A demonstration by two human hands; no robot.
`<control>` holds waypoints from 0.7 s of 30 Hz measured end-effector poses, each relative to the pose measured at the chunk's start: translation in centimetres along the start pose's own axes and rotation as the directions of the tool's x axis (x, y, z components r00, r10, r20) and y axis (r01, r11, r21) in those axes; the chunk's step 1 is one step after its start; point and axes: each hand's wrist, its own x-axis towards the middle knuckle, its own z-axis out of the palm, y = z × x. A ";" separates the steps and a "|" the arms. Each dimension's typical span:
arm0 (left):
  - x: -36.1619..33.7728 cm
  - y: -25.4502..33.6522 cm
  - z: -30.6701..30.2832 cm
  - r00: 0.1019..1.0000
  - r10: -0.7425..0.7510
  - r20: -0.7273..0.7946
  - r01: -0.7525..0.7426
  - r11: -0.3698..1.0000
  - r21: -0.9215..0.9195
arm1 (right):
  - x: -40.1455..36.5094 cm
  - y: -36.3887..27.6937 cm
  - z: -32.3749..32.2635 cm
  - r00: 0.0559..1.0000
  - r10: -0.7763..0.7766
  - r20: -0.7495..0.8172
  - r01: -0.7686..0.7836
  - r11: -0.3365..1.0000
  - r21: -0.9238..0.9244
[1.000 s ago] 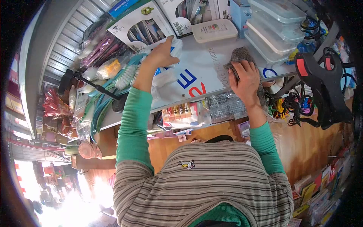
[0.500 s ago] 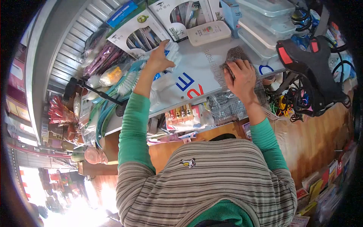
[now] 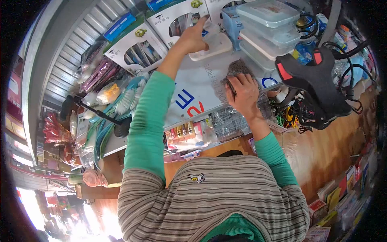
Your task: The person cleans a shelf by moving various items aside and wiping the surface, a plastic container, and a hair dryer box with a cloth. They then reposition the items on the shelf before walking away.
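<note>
- The left hand (image 3: 193, 39) has its thumb and fingers spread around a clear plastic package with a blue patch (image 3: 212, 29), gripping it over a flat, pale, rectangular lidded container (image 3: 221, 49).
- The right hand (image 3: 244, 94) rests with bent fingers on a speckled grey-brown cloth (image 3: 238, 67); I can't tell whether it's pinching it.
- Under both hands is a white tabletop with blue and red lettering (image 3: 201, 90).
- Just beyond the right hand, clear rectangular plastic containers (image 3: 268, 15) stand stacked.
- Beyond the left hand are white windowed boxes (image 3: 152, 35) and a light-blue carton (image 3: 231, 25).
</note>
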 end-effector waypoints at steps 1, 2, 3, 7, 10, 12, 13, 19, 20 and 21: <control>0.7 0.4 0.1 0.994 -0.047 0.097 0.050 0.998 -0.029 | 0.1 -0.1 -0.1 0.999 0.035 0.024 -0.035 0.999 0.021; 1.5 0.0 0.3 0.995 -0.032 0.099 0.036 0.999 -0.033 | 0.0 -0.1 0.0 0.999 0.041 0.017 -0.041 0.999 0.009; 2.2 -0.9 0.6 0.990 0.054 0.132 -0.044 0.996 -0.078 | -0.2 0.0 0.1 0.998 0.054 0.043 -0.055 0.998 0.012; 2.2 -1.4 -0.2 0.975 0.162 0.150 -0.153 0.986 -0.073 | -0.4 0.1 0.1 0.996 0.051 0.076 -0.051 0.999 -0.008; 1.8 -2.3 -0.7 0.975 0.194 0.111 -0.191 0.981 -0.038 | -0.5 0.2 0.1 0.994 0.058 0.089 -0.057 0.998 -0.008; 0.6 -1.6 -1.7 0.991 0.097 0.096 -0.087 0.990 -0.107 | -0.4 0.1 0.2 0.991 0.076 0.109 -0.077 0.997 0.000; 0.3 -1.9 -1.5 0.992 0.090 0.089 -0.080 0.991 -0.107 | -0.4 0.0 0.1 0.992 0.081 0.094 -0.083 0.997 0.011; -0.7 -2.7 1.1 0.993 -0.081 -0.083 0.068 0.987 -0.147 | -0.1 0.1 0.3 1.000 -0.007 0.007 0.007 1.000 -0.002; -0.6 -2.7 0.9 0.992 -0.084 -0.095 0.070 0.987 -0.146 | 0.1 0.1 0.2 0.999 -0.030 -0.014 0.029 0.999 -0.022; -0.5 -2.7 0.7 0.990 -0.120 -0.071 0.106 0.980 -0.167 | 0.2 0.2 0.3 0.999 -0.037 -0.016 0.037 0.999 -0.023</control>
